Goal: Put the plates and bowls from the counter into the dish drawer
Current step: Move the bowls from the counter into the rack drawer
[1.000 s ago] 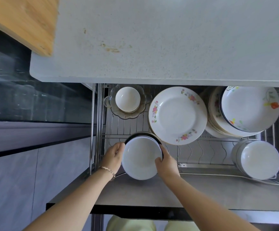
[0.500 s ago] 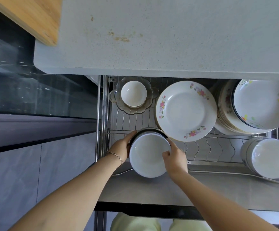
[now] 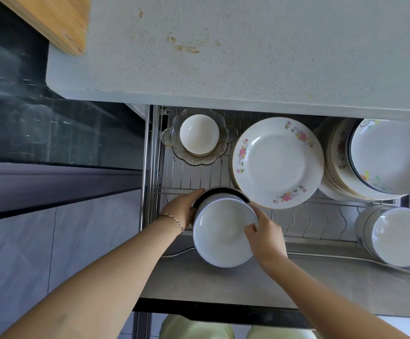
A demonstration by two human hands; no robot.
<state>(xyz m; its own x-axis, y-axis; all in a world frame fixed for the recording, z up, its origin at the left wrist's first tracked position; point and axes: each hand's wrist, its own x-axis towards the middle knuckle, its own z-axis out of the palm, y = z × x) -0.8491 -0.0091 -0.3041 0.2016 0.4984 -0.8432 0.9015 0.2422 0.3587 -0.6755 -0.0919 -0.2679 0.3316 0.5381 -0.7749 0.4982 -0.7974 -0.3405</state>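
Observation:
A stack of white bowls point(image 3: 219, 234) with a dark-rimmed one underneath stands in the front left of the open wire dish drawer point(image 3: 326, 225). My left hand point(image 3: 183, 207) holds the stack's left side. My right hand point(image 3: 263, 234) grips its right rim, thumb inside the top bowl. Behind it a small white bowl point(image 3: 199, 133) sits in a glass dish point(image 3: 228, 137). A flowered plate point(image 3: 277, 162) lies in the middle, a tall stack of plates point(image 3: 385, 157) at the right, and another stack of white bowls point(image 3: 399, 234) at the front right.
The speckled grey counter point(image 3: 248, 50) overhangs the drawer's back. A wooden board point(image 3: 57, 18) lies at its top left corner. The drawer's grey front panel point(image 3: 297, 282) runs below the bowls. A dark glass-fronted appliance point(image 3: 52, 128) is to the left.
Both hands stay on the bowl stack in the drawer's front left. My right thumb has come over the rim into the top bowl. The view has shifted slightly.

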